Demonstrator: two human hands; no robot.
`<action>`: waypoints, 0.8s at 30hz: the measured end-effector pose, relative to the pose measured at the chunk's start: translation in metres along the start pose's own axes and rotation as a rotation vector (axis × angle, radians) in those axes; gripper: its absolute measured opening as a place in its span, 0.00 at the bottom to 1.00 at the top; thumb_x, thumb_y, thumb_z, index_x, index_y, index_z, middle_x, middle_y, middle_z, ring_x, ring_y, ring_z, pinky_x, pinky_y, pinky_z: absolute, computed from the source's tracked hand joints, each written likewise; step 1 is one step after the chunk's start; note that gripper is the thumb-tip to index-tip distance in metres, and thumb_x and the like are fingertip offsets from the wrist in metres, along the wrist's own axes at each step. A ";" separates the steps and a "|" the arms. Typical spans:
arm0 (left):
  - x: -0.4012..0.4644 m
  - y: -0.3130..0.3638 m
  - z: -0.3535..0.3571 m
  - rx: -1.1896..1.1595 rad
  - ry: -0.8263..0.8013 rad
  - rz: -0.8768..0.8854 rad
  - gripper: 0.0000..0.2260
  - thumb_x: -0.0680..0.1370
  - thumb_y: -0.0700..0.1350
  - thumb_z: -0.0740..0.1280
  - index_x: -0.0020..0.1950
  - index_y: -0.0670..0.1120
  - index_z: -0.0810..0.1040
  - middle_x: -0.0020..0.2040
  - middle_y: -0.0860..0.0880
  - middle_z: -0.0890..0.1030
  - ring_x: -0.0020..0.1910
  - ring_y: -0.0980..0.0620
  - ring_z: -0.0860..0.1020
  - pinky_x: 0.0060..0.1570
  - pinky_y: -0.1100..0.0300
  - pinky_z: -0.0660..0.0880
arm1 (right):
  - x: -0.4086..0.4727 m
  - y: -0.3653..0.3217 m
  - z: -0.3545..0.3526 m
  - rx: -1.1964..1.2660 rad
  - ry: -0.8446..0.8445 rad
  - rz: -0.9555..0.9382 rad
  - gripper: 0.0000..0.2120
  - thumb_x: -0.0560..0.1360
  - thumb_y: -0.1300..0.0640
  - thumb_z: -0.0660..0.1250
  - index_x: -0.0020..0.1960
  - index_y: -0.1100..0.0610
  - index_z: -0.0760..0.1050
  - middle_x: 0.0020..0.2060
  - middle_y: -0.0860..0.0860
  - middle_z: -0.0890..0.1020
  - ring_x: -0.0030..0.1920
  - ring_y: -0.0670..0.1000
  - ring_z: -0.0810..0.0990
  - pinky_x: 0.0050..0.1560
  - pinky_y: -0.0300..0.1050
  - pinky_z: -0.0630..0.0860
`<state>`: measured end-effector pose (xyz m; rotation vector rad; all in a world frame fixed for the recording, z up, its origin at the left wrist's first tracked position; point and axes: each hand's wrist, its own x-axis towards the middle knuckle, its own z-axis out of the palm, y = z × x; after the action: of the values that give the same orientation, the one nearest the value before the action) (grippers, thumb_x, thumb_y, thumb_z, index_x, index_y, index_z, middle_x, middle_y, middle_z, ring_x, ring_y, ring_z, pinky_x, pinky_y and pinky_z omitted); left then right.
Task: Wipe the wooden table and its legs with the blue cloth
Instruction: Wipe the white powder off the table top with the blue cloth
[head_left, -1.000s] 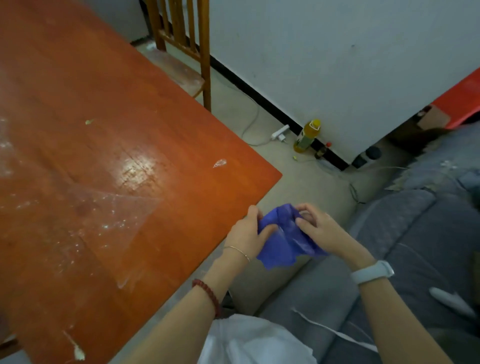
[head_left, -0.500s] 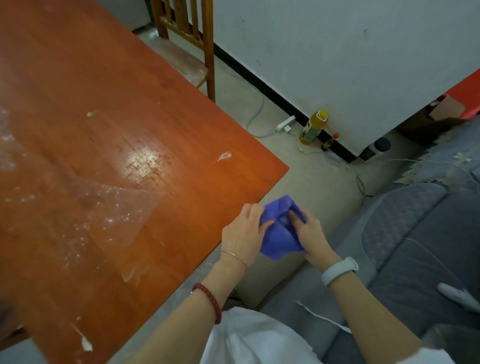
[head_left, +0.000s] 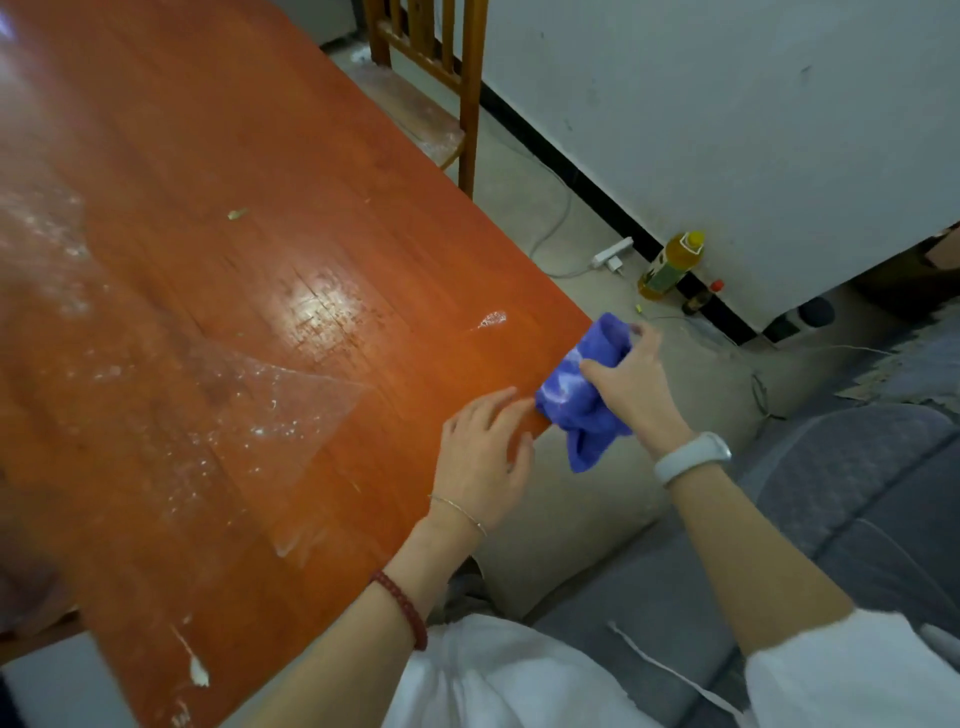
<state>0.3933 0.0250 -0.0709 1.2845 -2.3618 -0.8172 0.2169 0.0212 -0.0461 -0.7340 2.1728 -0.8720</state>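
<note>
Right hand clutching the bunched blue cloth at the wooden table corner, left hand flat alongside; flattening the wad should widen contact.

Open tabletop stretches left of both hands, carrying only a flat clear film sheet and small crumbs. A wooden chair blocks the far edge.

Home: sofa, wooden chair
</note>
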 end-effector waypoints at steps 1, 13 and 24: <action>0.004 -0.004 -0.005 0.061 0.015 -0.109 0.17 0.75 0.49 0.57 0.62 0.49 0.74 0.64 0.47 0.74 0.64 0.45 0.71 0.59 0.49 0.67 | 0.010 -0.008 0.001 -0.155 0.034 -0.072 0.25 0.73 0.59 0.67 0.65 0.61 0.60 0.55 0.57 0.74 0.55 0.57 0.74 0.51 0.42 0.66; 0.024 -0.107 -0.056 0.449 -0.112 -0.528 0.21 0.78 0.55 0.53 0.71 0.54 0.61 0.75 0.49 0.57 0.73 0.46 0.52 0.67 0.44 0.51 | 0.020 -0.002 0.072 -0.857 0.194 -0.372 0.32 0.72 0.50 0.62 0.73 0.53 0.56 0.67 0.57 0.64 0.58 0.63 0.67 0.48 0.56 0.69; 0.001 -0.129 -0.115 0.134 0.351 -0.648 0.17 0.77 0.42 0.62 0.66 0.46 0.71 0.68 0.44 0.68 0.67 0.45 0.66 0.65 0.45 0.58 | -0.063 -0.029 0.145 -0.468 -0.570 -0.722 0.28 0.69 0.54 0.66 0.68 0.52 0.65 0.59 0.52 0.74 0.55 0.56 0.72 0.48 0.50 0.74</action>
<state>0.5383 -0.0688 -0.0618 2.1016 -1.7542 -0.5312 0.3714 -0.0063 -0.0805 -1.8180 1.5889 -0.3750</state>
